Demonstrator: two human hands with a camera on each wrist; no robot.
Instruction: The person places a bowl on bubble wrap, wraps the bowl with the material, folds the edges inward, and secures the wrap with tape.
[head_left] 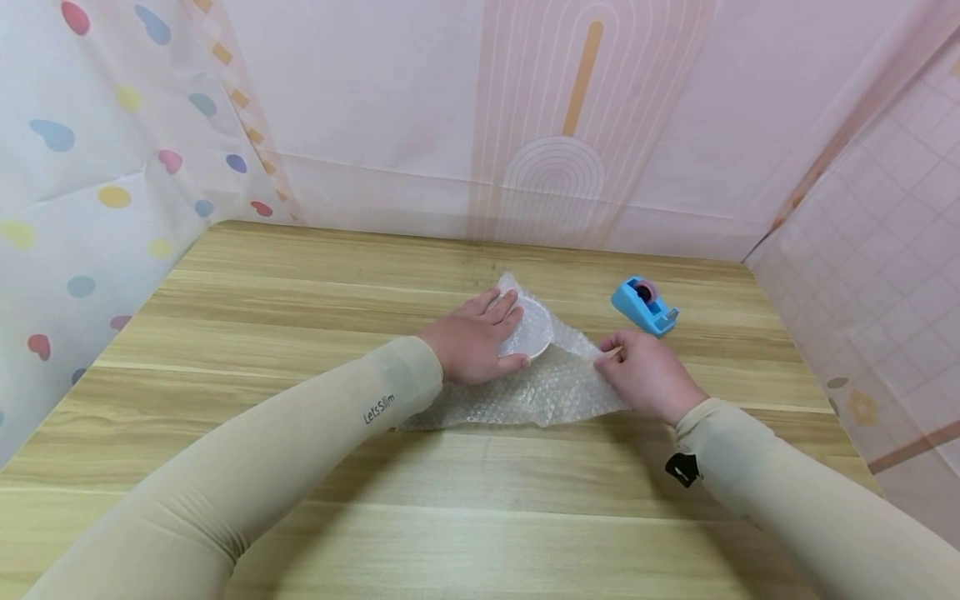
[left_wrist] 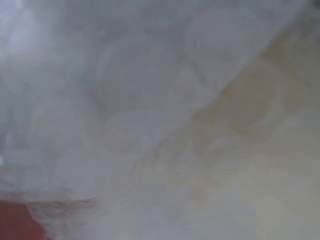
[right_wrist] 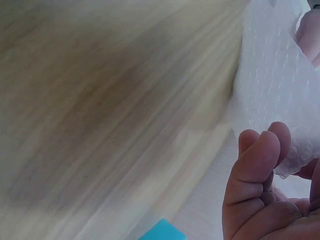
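A sheet of bubble wrap (head_left: 551, 387) lies on the wooden table, with a round white object (head_left: 531, 329), rimmed like a plate or lid, at its upper part. My left hand (head_left: 476, 337) rests on that round object with fingers spread and straight. My right hand (head_left: 648, 375) pinches the right corner of the wrap between thumb and fingers, also plain in the right wrist view, where the wrap (right_wrist: 280, 70) stretches up from the fingertips. The left wrist view is filled by blurred bubble wrap (left_wrist: 140, 90) close to the lens.
A blue tape dispenser (head_left: 645, 308) with a roll of tape stands just beyond my right hand. Patterned cloth or paper walls (head_left: 375, 108) rise along the back and sides of the wooden table (head_left: 480, 533).
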